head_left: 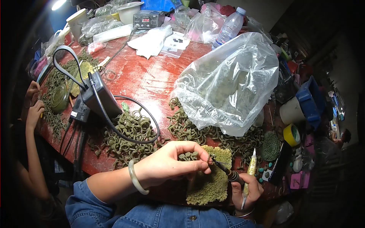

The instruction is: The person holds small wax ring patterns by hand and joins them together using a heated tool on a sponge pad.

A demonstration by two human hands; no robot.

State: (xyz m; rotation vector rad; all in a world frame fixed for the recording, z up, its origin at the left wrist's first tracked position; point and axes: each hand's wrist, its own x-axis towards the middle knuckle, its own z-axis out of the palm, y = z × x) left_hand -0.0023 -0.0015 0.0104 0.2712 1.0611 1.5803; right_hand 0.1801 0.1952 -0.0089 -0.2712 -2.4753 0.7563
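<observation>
A white lamp (pixel 58 4) glows beyond a scuffed red table (pixel 152 81) amid dark surroundings.

clear plastic bag (pixel 232 79), glossy and crinkled; red worktop (pixel 146 83), shiny but scuffed — pad (pixel 213 184) rough and spongy-looking, green pieces (pixel 133 150) matt, bangle (pixel 133 178) smooth and polished — sleeve (pixel 85 203) of denim cloth

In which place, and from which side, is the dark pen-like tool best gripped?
I would grip the dark pen-like tool behind its thick collar, from the right, as the right hand does; its thin front points toward the left hand.
</observation>
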